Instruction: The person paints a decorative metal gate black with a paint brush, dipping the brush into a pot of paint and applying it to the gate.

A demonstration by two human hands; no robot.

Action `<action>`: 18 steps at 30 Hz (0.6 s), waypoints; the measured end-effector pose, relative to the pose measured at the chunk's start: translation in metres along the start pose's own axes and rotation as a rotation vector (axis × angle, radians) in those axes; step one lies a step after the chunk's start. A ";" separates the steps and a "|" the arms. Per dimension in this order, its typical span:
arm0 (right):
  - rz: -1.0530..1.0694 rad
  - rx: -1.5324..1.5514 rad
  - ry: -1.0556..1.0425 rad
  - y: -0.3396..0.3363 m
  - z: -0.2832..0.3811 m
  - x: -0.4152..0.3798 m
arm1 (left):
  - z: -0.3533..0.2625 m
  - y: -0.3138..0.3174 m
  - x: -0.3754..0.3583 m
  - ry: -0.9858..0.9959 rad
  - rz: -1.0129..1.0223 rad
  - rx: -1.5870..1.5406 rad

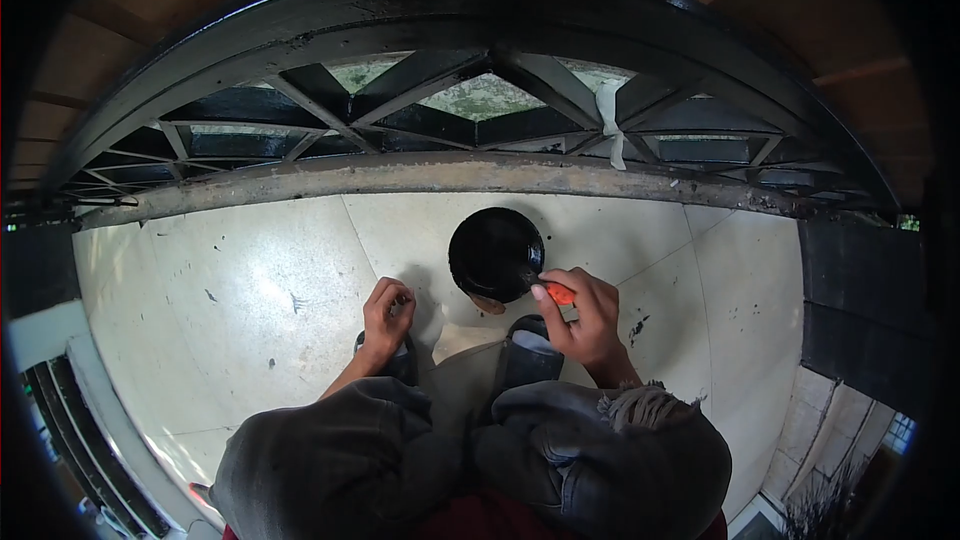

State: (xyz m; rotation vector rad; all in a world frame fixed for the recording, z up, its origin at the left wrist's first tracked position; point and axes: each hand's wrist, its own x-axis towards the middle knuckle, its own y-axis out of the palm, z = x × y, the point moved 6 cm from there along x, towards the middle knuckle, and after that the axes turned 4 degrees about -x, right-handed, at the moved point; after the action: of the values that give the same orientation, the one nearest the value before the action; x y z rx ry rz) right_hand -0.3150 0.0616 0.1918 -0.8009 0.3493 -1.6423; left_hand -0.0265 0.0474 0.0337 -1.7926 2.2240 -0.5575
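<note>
A round tin of black paint [495, 253] sits on the pale floor [250, 290] just above the middle of the frame, right in front of the person's feet. Its open top shows a glossy black surface.

The right hand [585, 315] is at the tin's lower right edge, fingers curled tight around a brush [548, 287] with an orange handle; the dark bristle end reaches over the tin's rim, and the thumb presses along the handle. The grip is closed, with no gap showing between fingers and handle.

The left hand [386, 312] is left of the tin and lower, apart from it, loosely fisted with the fingers bent in. Whether it holds anything I cannot tell; it hovers over the left foot.

Below both hands are dark sandals [528, 352] and grey trouser knees [600, 450], the right one frayed.

Across the upper half of the frame runs a black railing [470, 110] with crossed bars, sitting on a scuffed grey kerb [400, 178]. A strip of white tape [612, 125] hangs on one bar at the upper right.
</note>
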 end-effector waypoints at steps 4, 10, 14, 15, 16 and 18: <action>-0.006 -0.003 0.031 0.017 -0.010 0.006 | -0.003 0.002 -0.002 0.000 0.020 0.010; -0.126 0.020 0.099 0.006 -0.015 -0.003 | -0.002 -0.008 -0.019 -0.069 0.055 0.025; -0.268 0.403 0.415 -0.009 -0.044 -0.008 | -0.013 -0.012 -0.030 -0.037 0.152 0.271; -0.317 0.533 0.466 -0.021 -0.044 -0.003 | -0.005 -0.012 -0.034 -0.045 0.171 0.304; -0.368 0.662 0.509 -0.033 -0.047 0.004 | -0.002 -0.010 -0.032 -0.031 0.182 0.314; -0.492 0.849 0.560 -0.048 -0.051 0.015 | 0.000 -0.008 -0.029 -0.052 0.165 0.298</action>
State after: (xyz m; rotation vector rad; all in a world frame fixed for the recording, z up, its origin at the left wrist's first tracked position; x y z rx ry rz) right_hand -0.3854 0.0483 0.1900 0.2528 -0.1977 -2.2102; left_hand -0.0129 0.0738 0.0359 -1.4467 2.0994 -0.7521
